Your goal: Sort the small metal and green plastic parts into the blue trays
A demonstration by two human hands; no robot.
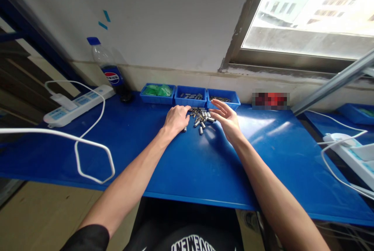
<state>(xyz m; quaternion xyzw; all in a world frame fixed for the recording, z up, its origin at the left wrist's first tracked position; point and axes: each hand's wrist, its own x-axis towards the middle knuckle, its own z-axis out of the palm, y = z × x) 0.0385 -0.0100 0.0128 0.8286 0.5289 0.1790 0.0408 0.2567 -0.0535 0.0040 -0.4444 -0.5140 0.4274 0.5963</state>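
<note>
A loose pile of small grey metal cylinders and thin dark-and-brass pin-like pieces lies on the blue table. At its left edge is my left hand, with index finger and thumb apart and touching or nearly touching the pieces. One small grey cylinder lies just beneath that hand. My right hand is held at the pile's right side, its fingers spread and nothing visible in them. Behind the pile, a blue bin contains grey cylinders, and another blue bin contains thin pieces.
A third blue bin holds green plastic packets. To the left stand a cola bottle and a white power strip, with a white cable looping over the table. A blurred red object and another power strip are at right.
</note>
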